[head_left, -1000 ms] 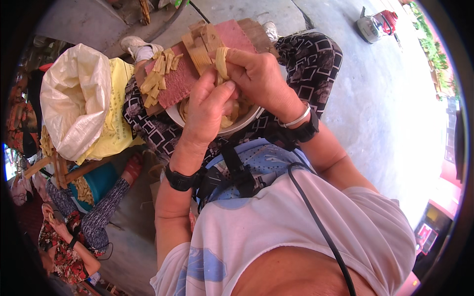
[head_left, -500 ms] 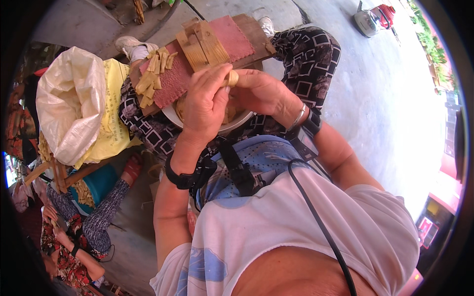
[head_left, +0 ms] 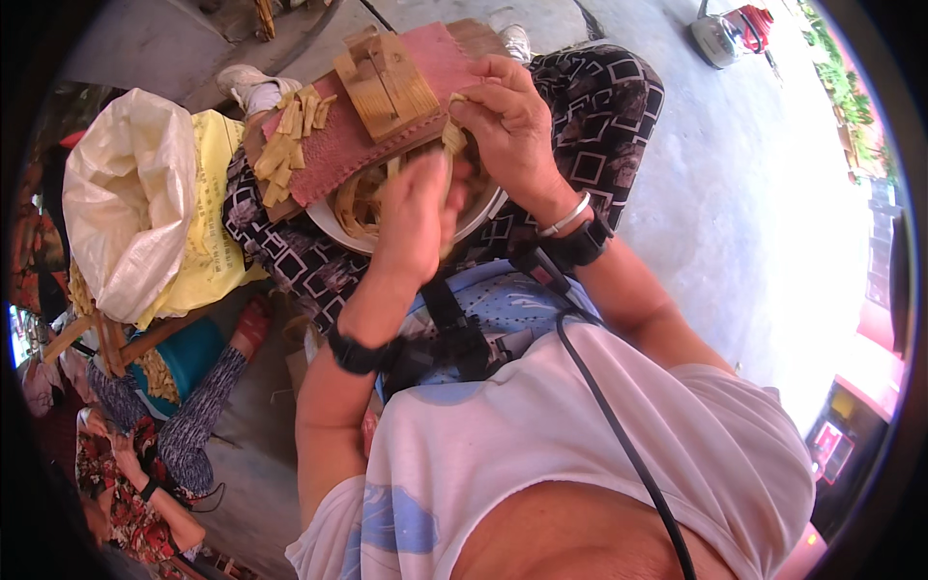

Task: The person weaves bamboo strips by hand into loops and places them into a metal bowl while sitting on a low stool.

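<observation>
The yellowish strip [head_left: 452, 137] is in front of the person's chest, over the right part of the white bowl [head_left: 327, 225], its upper end pinched between the thumb and fingertips of the right hand [head_left: 507, 121]. Its long axis runs nearly upright in the view — away from the body at the pinched end, back toward the person at the lower end, with only a slight lean. The left hand [head_left: 416, 213] is just beside that lower end, palm turned toward the right; it is blurred, so I cannot tell whether its fingers grip the strip or merely touch it. Curled strips [head_left: 361, 201] lie in the bowl below, looping in several directions. Beyond the bowl, a board topped with rough pink cloth [head_left: 324, 176] slants across the person's legs, rising toward the right, and on the cloth sits a wooden block [head_left: 391, 87] with a dark slit. Short cut strips [head_left: 287, 150] are heaped at the board's left end, most of them pointing from lower left to upper right. As for writing, the yellow side of the sack [head_left: 215, 193] bears lines of small dark print along its length, too small to make out clearly; its pale, crumpled mouth [head_left: 130, 184] gapes open to the left of the person's knee.
</observation>
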### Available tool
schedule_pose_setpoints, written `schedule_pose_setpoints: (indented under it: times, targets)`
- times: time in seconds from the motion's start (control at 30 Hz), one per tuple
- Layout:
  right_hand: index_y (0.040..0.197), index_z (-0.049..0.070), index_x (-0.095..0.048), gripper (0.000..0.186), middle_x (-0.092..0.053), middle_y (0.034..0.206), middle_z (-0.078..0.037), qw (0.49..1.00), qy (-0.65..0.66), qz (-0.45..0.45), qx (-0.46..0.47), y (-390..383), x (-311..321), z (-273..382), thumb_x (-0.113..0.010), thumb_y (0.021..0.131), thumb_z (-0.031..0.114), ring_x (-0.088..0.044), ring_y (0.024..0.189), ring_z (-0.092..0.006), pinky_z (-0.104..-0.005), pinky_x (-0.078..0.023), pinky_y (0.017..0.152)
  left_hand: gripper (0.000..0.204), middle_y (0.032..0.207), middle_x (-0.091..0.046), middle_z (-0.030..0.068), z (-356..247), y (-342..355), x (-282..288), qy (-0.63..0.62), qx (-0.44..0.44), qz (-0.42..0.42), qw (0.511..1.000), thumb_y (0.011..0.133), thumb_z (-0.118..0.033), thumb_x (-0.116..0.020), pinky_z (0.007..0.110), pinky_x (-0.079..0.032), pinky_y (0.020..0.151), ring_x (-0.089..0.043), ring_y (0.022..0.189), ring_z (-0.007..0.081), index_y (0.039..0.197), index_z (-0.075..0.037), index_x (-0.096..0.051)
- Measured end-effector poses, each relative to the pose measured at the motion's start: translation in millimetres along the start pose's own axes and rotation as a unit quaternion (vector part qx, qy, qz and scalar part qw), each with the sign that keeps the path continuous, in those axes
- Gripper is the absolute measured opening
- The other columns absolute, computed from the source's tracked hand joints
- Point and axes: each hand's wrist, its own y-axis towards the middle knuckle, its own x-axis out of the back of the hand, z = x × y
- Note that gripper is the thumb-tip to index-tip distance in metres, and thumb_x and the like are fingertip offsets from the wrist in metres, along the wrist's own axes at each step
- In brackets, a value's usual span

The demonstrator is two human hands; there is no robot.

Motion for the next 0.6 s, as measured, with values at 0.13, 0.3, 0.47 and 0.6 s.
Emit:
schedule_pose_setpoints:
  times: [0.13, 0.3, 0.47, 0.6]
  targets:
    - [0.107, -0.001, -0.068, 0.02, -0.067, 0.108, -0.006, 0.975, 0.166, 0.055, -0.136, 1, 8, -8, -0.068, 0.09, 0.01, -0.062, 0.099, -0.0149, -0.0279, -0.05, 0.086, 0.019, 0.072, -0.059, 0.0046, 9, -1, 37, 0.223, -0.154, 0.042, 0.962, 0.101, -0.018, -0.053, 0.032, -0.045, 0.059, -0.058, 0.067, 0.0147, 0.095, -0.002, -0.062]
    - [0.117, 0.002, -0.066, 0.031, -0.072, 0.103, -0.008, 0.968, 0.067, 0.24, 0.007, 25, 24, 19, -0.068, 0.091, 0.018, -0.07, 0.091, -0.0225, -0.0332, -0.055, 0.084, 0.016, 0.086, -0.062, 0.0179, -17, -7, 34, 0.558, -0.367, -0.058, 0.742, 0.093, -0.007, -0.058, 0.042, -0.05, 0.069, -0.061, 0.081, 0.0393, 0.106, -0.002, -0.064]
    - [0.119, 0.006, -0.066, 0.035, -0.071, 0.095, -0.016, 0.905, -0.101, 0.403, 0.096, 39, 19, 35, -0.07, 0.087, 0.022, -0.07, 0.09, -0.0305, -0.0379, -0.054, 0.081, 0.007, 0.083, -0.062, 0.0147, -28, 7, 35, 0.541, -0.405, -0.019, 0.737, 0.09, -0.009, -0.061, 0.043, -0.049, 0.064, -0.061, 0.076, 0.0383, 0.095, -0.003, -0.062]
    - [0.112, 0.005, -0.069, 0.03, -0.071, 0.091, -0.016, 0.899, -0.015, 0.437, -0.034, 48, 33, 36, -0.069, 0.089, 0.023, -0.07, 0.085, -0.0282, -0.0368, -0.054, 0.078, 0.015, 0.074, -0.053, 0.0028, -49, 12, 44, 0.408, -0.268, 0.114, 0.865, 0.096, -0.015, -0.061, 0.03, -0.042, 0.06, -0.048, 0.069, 0.0163, 0.092, 0.0, -0.062]
